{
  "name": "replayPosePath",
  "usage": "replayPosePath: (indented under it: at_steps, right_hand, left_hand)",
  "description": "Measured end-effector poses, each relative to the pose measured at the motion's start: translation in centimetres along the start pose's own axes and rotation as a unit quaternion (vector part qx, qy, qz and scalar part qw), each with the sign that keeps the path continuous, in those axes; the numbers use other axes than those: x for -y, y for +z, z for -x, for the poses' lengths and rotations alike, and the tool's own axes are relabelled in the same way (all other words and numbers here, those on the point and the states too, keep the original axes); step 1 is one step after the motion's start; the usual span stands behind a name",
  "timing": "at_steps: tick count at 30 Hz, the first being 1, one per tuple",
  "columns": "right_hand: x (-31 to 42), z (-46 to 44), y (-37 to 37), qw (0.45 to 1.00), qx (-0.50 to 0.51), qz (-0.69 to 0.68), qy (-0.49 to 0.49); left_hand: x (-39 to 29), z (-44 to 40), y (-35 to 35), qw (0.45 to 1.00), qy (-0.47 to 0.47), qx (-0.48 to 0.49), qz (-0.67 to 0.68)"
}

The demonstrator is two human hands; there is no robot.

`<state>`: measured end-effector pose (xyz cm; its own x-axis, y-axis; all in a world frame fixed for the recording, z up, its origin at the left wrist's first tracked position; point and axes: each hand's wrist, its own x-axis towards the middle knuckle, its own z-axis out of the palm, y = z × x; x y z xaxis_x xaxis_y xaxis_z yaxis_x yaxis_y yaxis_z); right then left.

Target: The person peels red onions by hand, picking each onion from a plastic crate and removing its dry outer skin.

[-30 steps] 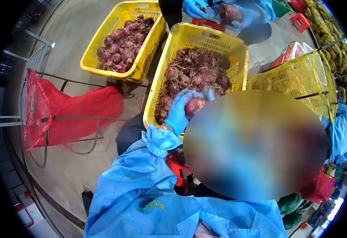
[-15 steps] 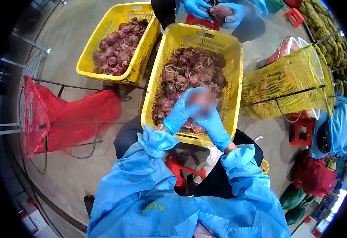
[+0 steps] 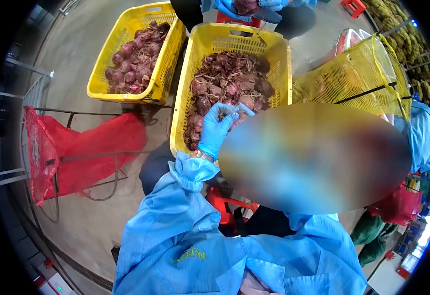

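Note:
My left hand (image 3: 216,129), in a blue glove, is over the near part of the middle yellow crate (image 3: 179,105). Its fingers are curled and pressed together against a red onion (image 3: 238,123), which shows only partly beside them. A large blurred oval covers the area to the right, so my right hand cannot be seen. Many red onions (image 3: 232,89) with dry skins and roots fill the crate beneath. A second yellow crate (image 3: 169,61), also holding red onions, stands to the upper left.
Across the crate, a co-worker's gloved hands (image 3: 232,9) hold a dark onion. A red mesh bag (image 3: 94,147) on a metal frame lies at left, a yellow mesh bag (image 3: 343,81) at right. A red stool (image 3: 227,204) is near my legs.
The view has shifted, so the crates appear higher and further left. My right hand, visible half a second ago with the left around the onion, is now behind the blurred oval.

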<state>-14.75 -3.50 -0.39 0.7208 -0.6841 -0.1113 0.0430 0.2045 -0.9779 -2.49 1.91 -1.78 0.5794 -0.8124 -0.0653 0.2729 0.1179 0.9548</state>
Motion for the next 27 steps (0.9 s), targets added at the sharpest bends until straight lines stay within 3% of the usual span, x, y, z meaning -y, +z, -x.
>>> replayPosePath:
  at_steps: [4,5,8,10,12,14,15,16,18,20,21,22,24,27]
  right_hand:
    - [0.5,0.5,0.5,0.991,0.041,0.095,-0.090]
    - [1.1,1.3,0.6,0.998,0.048,0.025,-0.029]
    - [3.4,2.1,0.4,0.993,0.098,-0.060,0.036]
    - [4.9,3.3,0.4,0.985,0.093,-0.141,0.016]
    - [6.1,4.5,-0.1,0.965,0.079,-0.250,0.031]
    - [6.3,6.0,-1.4,0.951,0.097,-0.294,0.013]
    - [6.0,6.8,-2.0,0.935,0.095,-0.340,0.028]
    - [5.7,7.8,-2.8,0.918,0.092,-0.384,0.041]
    - [3.7,9.1,-4.4,0.900,0.060,-0.431,0.034]
    - [4.2,10.6,-4.4,0.910,-0.064,-0.407,0.040]
    - [4.8,11.3,-5.1,0.911,-0.048,-0.410,0.019]
    - [5.7,11.9,-5.8,0.910,-0.030,-0.413,0.001]
    - [9.5,13.5,-7.4,0.927,-0.072,-0.364,-0.051]
    - [17.3,14.5,-9.9,0.931,-0.170,-0.278,-0.164]
  left_hand:
    - [0.2,0.0,-0.7,0.994,0.003,-0.099,-0.036]
    - [0.5,0.0,-1.0,0.992,0.005,-0.120,-0.031]
    - [1.8,-0.1,-2.0,0.988,-0.021,-0.152,-0.019]
    - [3.0,0.1,-3.2,0.984,-0.061,-0.163,-0.031]
    - [5.5,0.1,-4.7,0.981,0.011,-0.153,-0.116]
    - [5.2,0.4,-5.3,0.982,-0.012,-0.149,-0.119]
    - [5.1,0.5,-5.4,0.976,0.048,-0.111,-0.179]
    - [3.2,1.8,-4.6,0.936,0.115,-0.084,-0.321]
    - [2.5,3.1,-4.0,0.877,0.202,-0.087,-0.427]
    - [5.3,2.8,-5.3,0.877,0.258,-0.050,-0.402]
    - [5.3,3.1,-6.3,0.940,0.101,-0.015,-0.324]
    - [4.7,3.6,-6.5,0.964,-0.014,0.012,-0.266]
    - [3.0,4.9,-6.5,0.961,-0.203,0.020,-0.186]
    - [4.3,6.3,-7.5,0.980,-0.058,-0.003,-0.189]
